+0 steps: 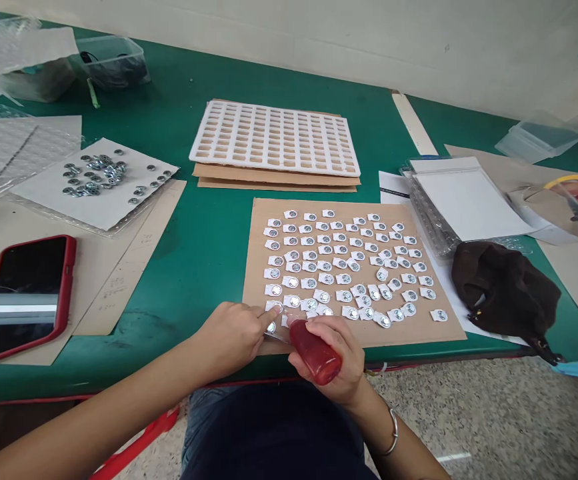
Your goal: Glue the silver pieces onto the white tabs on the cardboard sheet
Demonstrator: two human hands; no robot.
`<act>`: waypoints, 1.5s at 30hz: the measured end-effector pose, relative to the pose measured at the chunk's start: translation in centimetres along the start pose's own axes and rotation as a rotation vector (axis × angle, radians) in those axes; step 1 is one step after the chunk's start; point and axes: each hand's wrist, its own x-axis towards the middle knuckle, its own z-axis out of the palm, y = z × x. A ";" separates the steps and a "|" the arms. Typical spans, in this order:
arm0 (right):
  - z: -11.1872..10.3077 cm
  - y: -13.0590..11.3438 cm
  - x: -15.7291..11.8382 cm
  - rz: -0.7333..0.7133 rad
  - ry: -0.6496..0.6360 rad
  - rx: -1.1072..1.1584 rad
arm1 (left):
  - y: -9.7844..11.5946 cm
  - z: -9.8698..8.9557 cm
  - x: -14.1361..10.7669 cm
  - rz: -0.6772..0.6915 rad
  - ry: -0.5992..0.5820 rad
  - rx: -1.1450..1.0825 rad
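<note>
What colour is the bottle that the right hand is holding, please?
The bottle in the right hand is red; the head view shows it.

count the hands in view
2: the left hand at the cardboard's near left corner, and the right hand holding the red bottle. None seem hidden.

Plain pale wall (349,40) behind a long green tabletop (213,247), with speckled grey floor (499,413) beneath its near edge

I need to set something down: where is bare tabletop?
The green tabletop is bare between the left tan sheet and brown cardboard sheet, and beyond the white grid tray. The brown sheet is crowded with round silver pieces.
</note>
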 end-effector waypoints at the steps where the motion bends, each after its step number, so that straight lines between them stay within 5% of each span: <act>1: 0.0 0.0 0.0 -0.003 0.000 0.001 | 0.0 0.0 0.0 -0.001 0.001 -0.001; 12: 0.0 -0.1 -0.1 -0.004 0.008 -0.003 | -0.2 0.5 -0.2 -0.018 0.018 -0.017; 19: -0.3 0.5 -1.1 0.080 0.246 0.131 | -0.4 0.4 -0.4 -0.059 0.012 -0.028; 28: -1.2 1.2 -0.8 0.336 0.484 0.318 | -0.6 0.8 -0.5 -0.193 0.183 -0.265; 35: -2.5 2.2 0.3 0.450 0.620 0.579 | -1.2 0.3 -2.8 -0.452 0.388 -0.436; 45: -2.8 2.6 0.2 0.393 0.636 0.453 | 0.2 2.4 -3.9 -0.443 0.233 -0.388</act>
